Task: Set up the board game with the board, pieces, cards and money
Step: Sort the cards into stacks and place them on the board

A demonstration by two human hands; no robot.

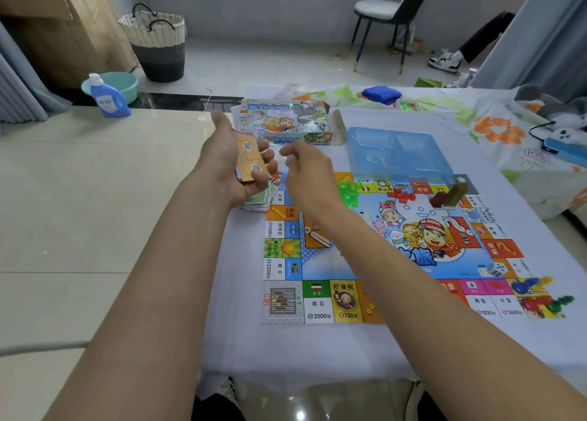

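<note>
The colourful game board lies flat on the white cloth. My left hand grips an orange stack of cards above the board's far left corner. My right hand hovers beside it, fingers pinched on a clear plastic wrapper coming off the stack. A pile of green paper money lies under my left hand. Green pieces, red houses, brown blocks, two dice and coloured pawns rest on the board.
The game box and a blue plastic insert tray sit behind the board. A blue pouch lies farther back, a grey plush toy at right. On the floor stand a detergent bottle, a basin, a woven basket and a chair.
</note>
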